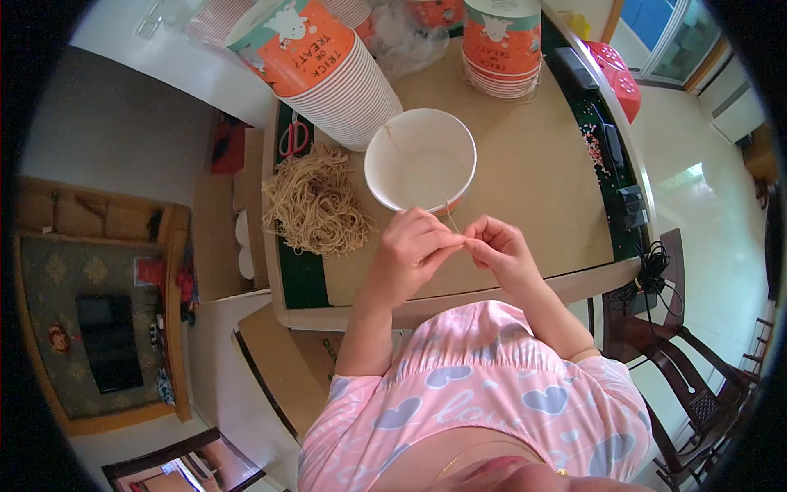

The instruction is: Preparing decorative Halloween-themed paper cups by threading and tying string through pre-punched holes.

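An open paper bucket (420, 168), white inside, stands on the table in front of me. A thin tan cord (450, 215) runs from its near rim down to my fingers. My left hand (416, 250) and my right hand (504, 252) meet just below the bucket, both closed in a pinch on the cord. The cord's end is hidden between the fingertips. Left of the bucket lies a tangled heap of tan cords (320, 203). Behind it leans a tall nested stack of orange-and-green paper buckets (324, 74).
Another stack of buckets (502, 49) stands at the far right, next to a crumpled clear plastic bag (406, 39). Pink-handled scissors (293, 136) lie at the left edge. Small pink beads (592, 148) and dark boxes sit along the table's right border. A black cable bundle (653, 266) hangs there.
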The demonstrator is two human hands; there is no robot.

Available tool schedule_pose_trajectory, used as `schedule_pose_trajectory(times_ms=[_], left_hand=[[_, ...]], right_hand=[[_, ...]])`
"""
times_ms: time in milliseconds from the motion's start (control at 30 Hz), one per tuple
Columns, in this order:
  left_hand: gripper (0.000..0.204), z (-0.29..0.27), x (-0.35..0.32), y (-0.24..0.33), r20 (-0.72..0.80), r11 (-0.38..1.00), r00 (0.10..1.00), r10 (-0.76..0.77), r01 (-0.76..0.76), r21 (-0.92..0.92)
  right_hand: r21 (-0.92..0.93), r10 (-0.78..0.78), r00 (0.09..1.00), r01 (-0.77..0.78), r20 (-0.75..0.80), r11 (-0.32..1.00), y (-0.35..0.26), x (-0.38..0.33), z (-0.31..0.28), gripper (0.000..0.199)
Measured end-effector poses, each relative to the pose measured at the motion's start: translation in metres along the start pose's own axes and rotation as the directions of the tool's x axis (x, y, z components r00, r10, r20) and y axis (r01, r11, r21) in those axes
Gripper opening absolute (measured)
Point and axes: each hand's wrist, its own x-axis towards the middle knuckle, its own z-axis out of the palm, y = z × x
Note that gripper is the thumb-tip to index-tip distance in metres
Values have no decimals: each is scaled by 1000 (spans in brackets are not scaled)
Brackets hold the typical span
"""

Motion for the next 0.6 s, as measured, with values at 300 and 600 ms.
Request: schedule_pose_trajectory(times_ms=[300,600], left_hand=[[12,8,0,6,-36,986,994,-104,108,126],[18,11,17,-19,-113,983,980,-162,171,68]], right_hand=[[-478,-477,876,390,-69,787,16,-2,14,8],[-302,-59,841,258,538,918,8,0,3,3]])
